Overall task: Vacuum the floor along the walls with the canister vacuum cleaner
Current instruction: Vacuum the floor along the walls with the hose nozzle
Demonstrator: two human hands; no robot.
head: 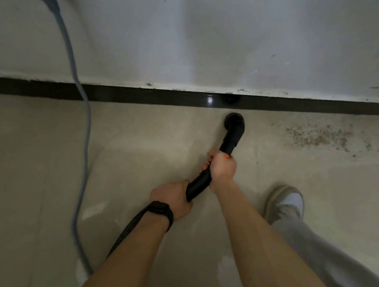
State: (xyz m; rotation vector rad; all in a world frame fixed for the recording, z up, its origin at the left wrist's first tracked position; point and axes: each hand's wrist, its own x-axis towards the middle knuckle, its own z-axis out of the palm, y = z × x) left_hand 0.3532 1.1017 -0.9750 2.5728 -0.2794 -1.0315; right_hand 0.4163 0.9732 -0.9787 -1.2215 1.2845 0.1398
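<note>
Head view: right hand (222, 169) grips the vacuum hose (199, 183) up front to steer, left hand (171, 198) clamps it behind for control, so the nozzle (234, 123) sits low on the floor (44, 152), just beside the baseboard (142, 97).

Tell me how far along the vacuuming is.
Done: the floor left of the nozzle, along the baseboard, looks clean. In hand: left hand and right hand grip the hose, nozzle down near the baseboard. Left: the brown grit patch to the nozzle's right.
</note>
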